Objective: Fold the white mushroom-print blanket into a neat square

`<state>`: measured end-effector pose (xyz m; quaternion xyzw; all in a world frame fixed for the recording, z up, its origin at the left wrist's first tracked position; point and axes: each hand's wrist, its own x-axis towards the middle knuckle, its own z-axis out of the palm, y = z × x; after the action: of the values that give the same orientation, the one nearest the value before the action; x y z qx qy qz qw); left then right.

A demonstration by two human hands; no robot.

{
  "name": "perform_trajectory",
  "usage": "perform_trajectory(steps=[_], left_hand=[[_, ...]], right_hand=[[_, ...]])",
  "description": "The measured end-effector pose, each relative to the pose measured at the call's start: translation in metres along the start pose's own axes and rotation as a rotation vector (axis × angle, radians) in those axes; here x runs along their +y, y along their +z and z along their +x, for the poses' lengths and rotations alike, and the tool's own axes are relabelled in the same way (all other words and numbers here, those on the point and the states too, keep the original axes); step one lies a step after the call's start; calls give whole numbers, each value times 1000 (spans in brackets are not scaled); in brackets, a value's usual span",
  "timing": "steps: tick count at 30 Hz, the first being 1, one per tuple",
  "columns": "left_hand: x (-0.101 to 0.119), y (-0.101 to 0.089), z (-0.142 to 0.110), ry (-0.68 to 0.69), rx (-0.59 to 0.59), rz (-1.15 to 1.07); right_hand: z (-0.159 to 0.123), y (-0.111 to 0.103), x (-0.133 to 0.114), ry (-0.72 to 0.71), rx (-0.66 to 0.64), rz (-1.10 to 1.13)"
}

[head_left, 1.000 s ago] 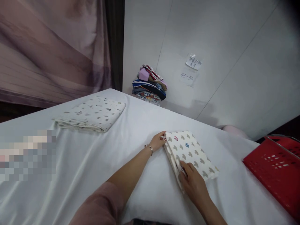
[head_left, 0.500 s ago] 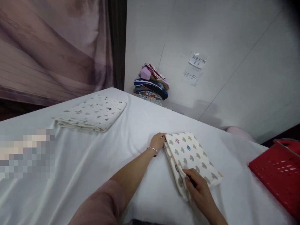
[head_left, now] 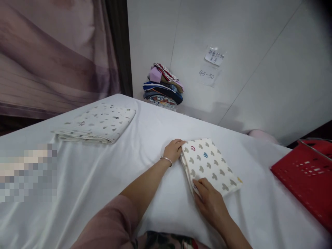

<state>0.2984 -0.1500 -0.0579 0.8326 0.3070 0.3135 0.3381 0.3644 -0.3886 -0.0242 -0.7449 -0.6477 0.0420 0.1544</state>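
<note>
Head view: folded cloth (head_left: pixel 210 165) could have skewed under uneven pulling

It lay on the table (head_left: pixel 147 135), set in from the edge by the wall (head_left: pixel 241 48). My right hand (head_left: pixel 210 201) pinched its near-left side; my left hand (head_left: pixel 172 150) met its far-left corner, though I couldn't tell whether those fingers gripped. If I'd tugged one side harder, I judged, the layers could have slid askew.
</note>
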Motion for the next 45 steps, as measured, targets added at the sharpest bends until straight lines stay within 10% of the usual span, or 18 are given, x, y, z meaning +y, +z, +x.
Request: perform_trajectory(steps=[5, 17, 24, 31, 37, 45], left_hand=[[-6, 3, 6, -149, -67, -52], [-2, -1, -6, -38, -42, 2], [52, 6, -56, 563, -217, 285], [58, 1, -79, 668, -402, 344], [78, 6, -100, 855, -548, 377], [32, -35, -57, 687, -391, 550]], right_hand=[[1, 0, -2, -22, 30, -10], [-35, 12, 1, -187, 153, -74], [-41, -7, -1, -217, 206, 121], [-49, -24, 97, 340, 693, 423], [-37, -19, 152, 578, 581, 714], [-33, -10, 101, 382, 368, 848]])
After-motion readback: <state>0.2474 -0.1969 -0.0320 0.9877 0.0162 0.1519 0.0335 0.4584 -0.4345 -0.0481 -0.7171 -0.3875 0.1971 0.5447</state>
